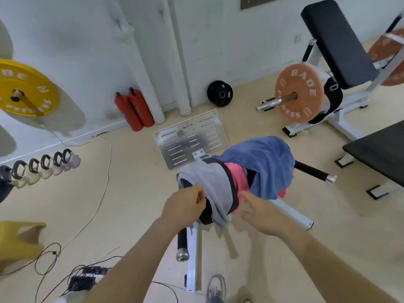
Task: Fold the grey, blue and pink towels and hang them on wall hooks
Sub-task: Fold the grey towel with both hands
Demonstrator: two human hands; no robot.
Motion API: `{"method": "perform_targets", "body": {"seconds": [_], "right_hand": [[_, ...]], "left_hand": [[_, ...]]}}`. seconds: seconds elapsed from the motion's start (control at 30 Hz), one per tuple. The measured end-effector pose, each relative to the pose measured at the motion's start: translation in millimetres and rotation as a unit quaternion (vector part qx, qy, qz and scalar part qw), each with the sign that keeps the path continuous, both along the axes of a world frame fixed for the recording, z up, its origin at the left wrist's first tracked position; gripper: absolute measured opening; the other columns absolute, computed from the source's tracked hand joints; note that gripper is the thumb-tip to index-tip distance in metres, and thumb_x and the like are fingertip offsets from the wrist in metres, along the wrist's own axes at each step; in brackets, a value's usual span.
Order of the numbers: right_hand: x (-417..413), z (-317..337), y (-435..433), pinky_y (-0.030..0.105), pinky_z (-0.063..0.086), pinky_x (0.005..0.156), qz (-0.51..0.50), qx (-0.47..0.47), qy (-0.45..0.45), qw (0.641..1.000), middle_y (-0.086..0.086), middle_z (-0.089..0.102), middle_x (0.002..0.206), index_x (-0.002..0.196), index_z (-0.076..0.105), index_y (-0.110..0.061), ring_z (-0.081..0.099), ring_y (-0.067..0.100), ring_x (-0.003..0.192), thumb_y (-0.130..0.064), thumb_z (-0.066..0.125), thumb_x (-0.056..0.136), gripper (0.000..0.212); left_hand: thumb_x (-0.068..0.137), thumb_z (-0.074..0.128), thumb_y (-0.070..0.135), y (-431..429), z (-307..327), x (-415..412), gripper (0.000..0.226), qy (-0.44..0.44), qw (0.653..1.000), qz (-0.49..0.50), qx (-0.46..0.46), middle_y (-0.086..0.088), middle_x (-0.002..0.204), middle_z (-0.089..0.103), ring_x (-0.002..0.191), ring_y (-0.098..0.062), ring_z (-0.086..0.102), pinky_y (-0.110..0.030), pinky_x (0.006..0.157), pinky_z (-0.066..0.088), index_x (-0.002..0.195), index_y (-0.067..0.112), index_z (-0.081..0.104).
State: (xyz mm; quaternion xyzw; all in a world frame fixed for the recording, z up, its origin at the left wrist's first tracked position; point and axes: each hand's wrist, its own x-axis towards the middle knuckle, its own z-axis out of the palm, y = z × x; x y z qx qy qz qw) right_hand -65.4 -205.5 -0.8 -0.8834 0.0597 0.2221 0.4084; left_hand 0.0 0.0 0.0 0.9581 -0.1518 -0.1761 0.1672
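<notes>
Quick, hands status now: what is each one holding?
Left hand: pinches the edge of the grey towel.
Right hand: by the pink towel, blurred; grip cannot be told.

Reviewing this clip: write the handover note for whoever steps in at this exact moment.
The left hand pinches the grey towel at its near edge.
The right hand reaches its lower edge beside the pink towel; blurred, grip unclear.
Grey, pink and blue towel lie draped, unfolded, over the machine pad.
The wall hooks are bare.
Done: nothing folded or hung.
Left: fold and hang all three.
</notes>
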Motion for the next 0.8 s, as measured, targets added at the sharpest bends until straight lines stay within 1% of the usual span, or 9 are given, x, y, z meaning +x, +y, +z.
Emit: {"method": "perform_targets", "body": {"seconds": [0.1, 0.2, 0.3, 0.43, 0.53, 0.6, 0.67, 0.77, 0.8], "right_hand": [[18.6, -15.5, -0.9, 0.027, 0.045, 0.087, 0.024, -0.025, -0.001, 0.999, -0.004, 0.056, 0.111, 0.131, 0.043, -0.018, 0.055, 0.018, 0.101, -0.016, 0.051, 0.092, 0.04], [51.0, -37.5, 0.4, 0.04, 0.03, 0.11, 0.068, -0.109, 0.007, 0.992, -0.009, 0.03, 0.151, 0.147, 0.026, -0.027, 0.023, 0.018, 0.141, -0.025, 0.052, 0.09, 0.063], [88.7, -55.5, 7.4, 0.048, 0.029, 0.109, 0.116, -0.179, 0.016, 0.977, -0.017, 0.008, 0.158, 0.15, 0.017, -0.032, 0.005, 0.015, 0.146, -0.028, 0.05, 0.089, 0.069], [152.2, -76.3, 22.3, 0.039, 0.025, 0.113, 0.164, -0.212, 0.01, 0.963, -0.012, 0.008, 0.159, 0.152, 0.009, -0.026, 0.006, 0.014, 0.146, -0.03, 0.046, 0.092, 0.071], [190.3, -108.5, 31.0, 0.038, 0.011, 0.12, 0.179, -0.193, 0.034, 0.964, -0.007, 0.009, 0.16, 0.153, 0.003, -0.024, 0.005, 0.015, 0.148, -0.031, 0.05, 0.092, 0.078], [200.7, -121.2, 30.9, 0.04, 0.019, 0.117, 0.165, -0.2, 0.031, 0.965, -0.006, 0.026, 0.155, 0.152, 0.01, -0.027, 0.018, 0.017, 0.145, -0.032, 0.052, 0.09, 0.075], [208.1, -116.2, 24.6, 0.036, 0.038, 0.102, 0.146, -0.215, -0.015, 0.965, -0.007, 0.052, 0.132, 0.141, 0.035, -0.031, 0.044, 0.017, 0.126, -0.031, 0.054, 0.088, 0.057], [223.8, -74.7, 14.9, 0.034, 0.051, 0.075, 0.07, -0.05, 0.054, 0.995, -0.006, 0.068, 0.088, 0.096, 0.068, -0.028, 0.062, 0.014, 0.084, -0.023, 0.058, 0.088, 0.013], [229.5, -56.5, 10.6, 0.033, 0.051, 0.065, 0.052, -0.002, 0.086, 0.995, -0.007, 0.065, 0.074, 0.082, 0.07, -0.029, 0.059, 0.011, 0.07, -0.024, 0.058, 0.089, 0.014]], "left_hand": [[0.092, 0.044, 0.02, -6.1, -26.1, 25.7, 0.027, 0.0, 1.0, 0.008, 0.001, 0.001, 0.111, 0.063, 0.097, -0.024, 0.058, -0.032, 0.081, 0.048, 0.115, 0.026, 0.057], [0.095, 0.041, 0.018, -11.9, -47.9, 58.4, 0.037, -0.005, 0.999, 0.028, -0.022, 0.003, 0.131, 0.056, 0.116, -0.021, 0.052, -0.03, 0.094, 0.042, 0.128, 0.025, 0.054], [0.093, 0.041, 0.012, -12.2, -68.9, 96.6, 0.043, -0.018, 1.0, 0.017, -0.016, 0.004, 0.141, 0.045, 0.122, -0.023, 0.043, -0.033, 0.097, 0.04, 0.135, 0.023, 0.047], [0.087, 0.051, 0.007, -16.6, -98.6, 145.8, 0.065, 0.022, 0.996, -0.033, 0.082, 0.002, 0.154, 0.026, 0.132, -0.027, 0.03, -0.043, 0.096, 0.039, 0.146, 0.018, 0.026], [0.084, 0.055, 0.013, -23.3, -113.7, 168.4, 0.052, 0.081, 0.987, -0.049, 0.128, 0.0, 0.135, 0.047, 0.126, -0.024, 0.035, -0.046, 0.096, 0.029, 0.134, 0.024, 0.044], [0.083, 0.053, 0.014, -22.3, -113.7, 181.1, 0.026, 0.05, 0.991, -0.057, 0.11, 0.001, 0.109, 0.061, 0.111, -0.02, 0.047, -0.046, 0.102, 0.023, 0.103, 0.026, 0.065], [0.081, 0.053, 0.013, -15.6, -109.1, 193.0, 0.017, 0.055, 0.997, -0.055, 0.007, 0.0, 0.092, 0.066, 0.096, -0.022, 0.056, -0.039, 0.1, 0.032, 0.088, 0.024, 0.065], [0.087, 0.054, 0.01, -6.2, -84.8, 202.3, 0.013, 0.145, 0.976, -0.037, -0.161, 0.006, 0.076, 0.06, 0.078, -0.018, 0.056, -0.022, 0.071, 0.043, 0.09, 0.022, 0.058], [0.09, 0.055, 0.015, -5.2, -75.2, 203.7, 0.008, 0.177, 0.966, -0.045, -0.184, 0.01, 0.073, 0.057, 0.074, -0.012, 0.053, -0.016, 0.066, 0.04, 0.094, 0.021, 0.06]]}}
